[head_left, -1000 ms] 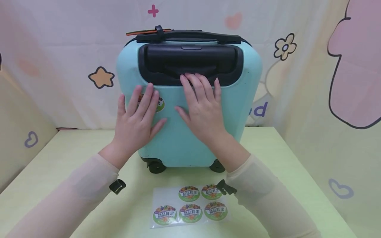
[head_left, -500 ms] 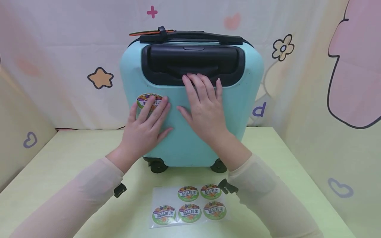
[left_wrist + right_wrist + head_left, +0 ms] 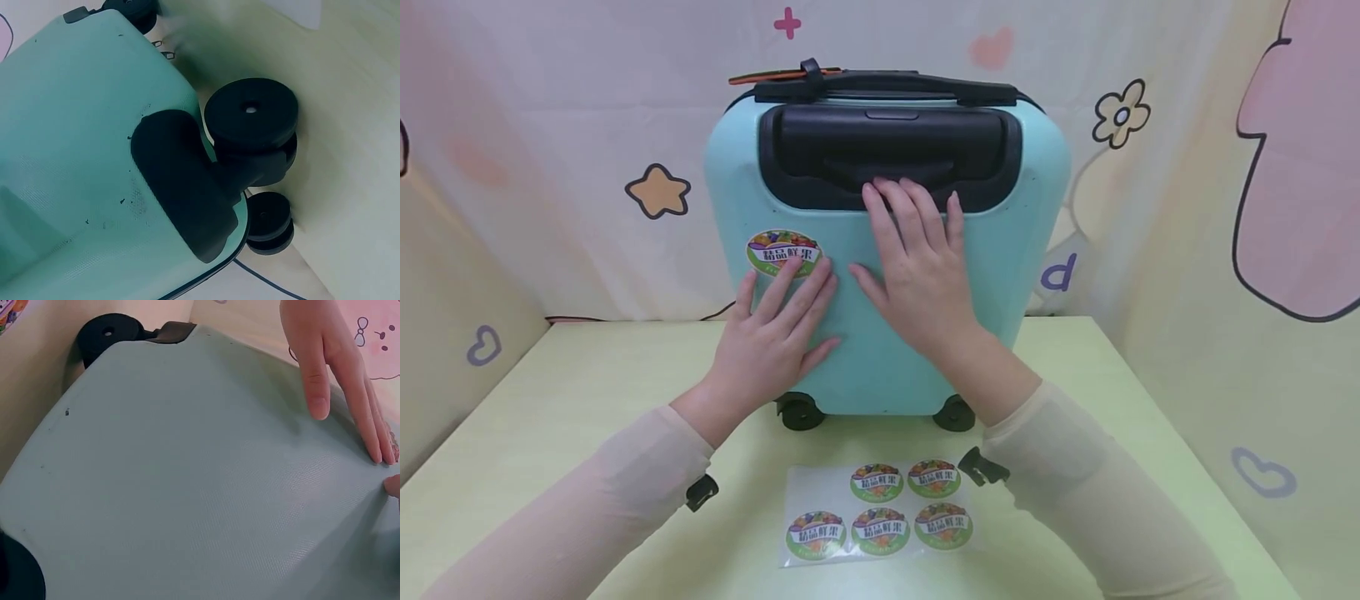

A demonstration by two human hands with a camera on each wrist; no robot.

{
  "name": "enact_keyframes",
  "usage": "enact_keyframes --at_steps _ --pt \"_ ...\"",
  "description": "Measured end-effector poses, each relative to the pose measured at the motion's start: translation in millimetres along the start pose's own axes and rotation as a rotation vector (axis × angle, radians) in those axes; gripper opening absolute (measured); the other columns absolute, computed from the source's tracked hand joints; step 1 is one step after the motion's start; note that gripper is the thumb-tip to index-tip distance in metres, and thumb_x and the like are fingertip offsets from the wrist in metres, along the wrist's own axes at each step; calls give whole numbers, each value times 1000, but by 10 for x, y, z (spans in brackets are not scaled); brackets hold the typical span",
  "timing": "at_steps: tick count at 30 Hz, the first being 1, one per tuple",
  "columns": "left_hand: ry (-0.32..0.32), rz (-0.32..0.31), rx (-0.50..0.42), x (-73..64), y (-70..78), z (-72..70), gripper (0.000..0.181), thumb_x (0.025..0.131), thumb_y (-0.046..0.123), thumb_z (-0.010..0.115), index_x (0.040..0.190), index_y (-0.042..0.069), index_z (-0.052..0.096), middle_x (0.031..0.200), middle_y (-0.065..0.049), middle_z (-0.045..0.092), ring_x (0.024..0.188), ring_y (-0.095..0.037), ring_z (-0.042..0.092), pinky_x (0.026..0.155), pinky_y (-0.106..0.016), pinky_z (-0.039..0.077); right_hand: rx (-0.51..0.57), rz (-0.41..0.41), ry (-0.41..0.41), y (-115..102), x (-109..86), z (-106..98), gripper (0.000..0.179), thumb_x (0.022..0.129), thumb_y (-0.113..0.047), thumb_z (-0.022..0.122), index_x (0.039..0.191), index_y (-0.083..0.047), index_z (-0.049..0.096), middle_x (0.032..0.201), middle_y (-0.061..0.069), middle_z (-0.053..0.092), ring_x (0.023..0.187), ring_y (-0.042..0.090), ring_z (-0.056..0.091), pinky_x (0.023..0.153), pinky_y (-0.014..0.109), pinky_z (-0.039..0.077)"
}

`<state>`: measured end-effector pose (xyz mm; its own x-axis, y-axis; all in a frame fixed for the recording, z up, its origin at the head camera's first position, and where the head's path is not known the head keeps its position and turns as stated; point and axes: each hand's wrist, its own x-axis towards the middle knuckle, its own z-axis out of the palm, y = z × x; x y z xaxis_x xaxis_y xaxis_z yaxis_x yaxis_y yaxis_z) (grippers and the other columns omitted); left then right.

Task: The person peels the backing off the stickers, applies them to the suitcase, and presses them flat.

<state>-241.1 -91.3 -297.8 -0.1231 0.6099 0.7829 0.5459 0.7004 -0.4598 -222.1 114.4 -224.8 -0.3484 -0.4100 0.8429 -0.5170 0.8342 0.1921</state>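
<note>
A light turquoise suitcase (image 3: 880, 367) stands upright on the table, its black recessed handle panel (image 3: 895, 142) facing me. An oval fruit sticker (image 3: 767, 248) is on its upper left front. My left hand (image 3: 767, 342) lies with straight, spread fingers on the shell, fingertips at the sticker's lower edge. To its right, my right hand (image 3: 921, 275) rests on the front, fingertips at the lower rim of the handle panel. In the right wrist view the left hand (image 3: 337, 362) reaches down onto the shell. The left wrist view shows a black wheel (image 3: 250, 115) but no hand.
A clear-backed sheet (image 3: 812, 492) with several matching oval stickers lies on the pale table (image 3: 625, 375) in front of the suitcase. An orange-edged tag (image 3: 775, 77) hangs by the top carry handle (image 3: 917, 83). A patterned curtain (image 3: 587, 125) closes off the back.
My left hand has slid down and to the right across the suitcase front, uncovering most of the sticker. My right hand keeps its place at the handle panel.
</note>
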Motion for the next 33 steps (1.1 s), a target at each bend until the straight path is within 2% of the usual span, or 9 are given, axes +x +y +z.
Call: enact_keyframes --at_steps 7,11,16,23,27,33 --pt "-10 26 -18 -19 19 -52 60 96 45 38 142 7 38 150 -8 30 136 -31 26 103 -58 17 25 -28 15 -8 -10 -34 65 82 -28 68 137 -3 42 141 17 37 131 33 27 109 53 5" --pt "23 38 -57 -29 45 -79 56 95 43 42 138 7 44 147 -11 33 134 -33 31 101 -59 22 55 -81 17 -21 -46 -86 61 82 -24 69 134 -3 45 141 18 36 132 34 28 108 54 13" --pt "73 59 -128 -53 88 -122 50 93 38 48 131 6 51 142 -15 40 128 -34 39 97 -58 30 136 -141 41 -40 -111 -160 59 80 -20 72 130 0 48 137 20 41 127 34 37 106 49 24" --pt "107 66 -212 -110 142 -222 44 91 33 50 124 4 57 134 -15 49 119 -34 48 91 -57 36 229 -201 52 -111 -249 -211 56 77 -13 73 126 2 51 128 19 51 114 33 50 96 43 39" --pt "104 68 -224 -142 169 -269 43 92 32 48 122 3 58 131 -15 52 115 -33 51 89 -55 40 247 -209 21 -154 -331 -222 57 75 -11 75 126 2 52 126 18 52 112 31 52 94 41 41" --pt "45 63 -227 -194 206 -330 43 94 34 46 121 2 58 128 -16 55 112 -32 54 86 -48 44 249 -207 -24 -181 -433 -214 57 75 -13 75 126 2 52 125 16 54 112 29 53 96 37 41"
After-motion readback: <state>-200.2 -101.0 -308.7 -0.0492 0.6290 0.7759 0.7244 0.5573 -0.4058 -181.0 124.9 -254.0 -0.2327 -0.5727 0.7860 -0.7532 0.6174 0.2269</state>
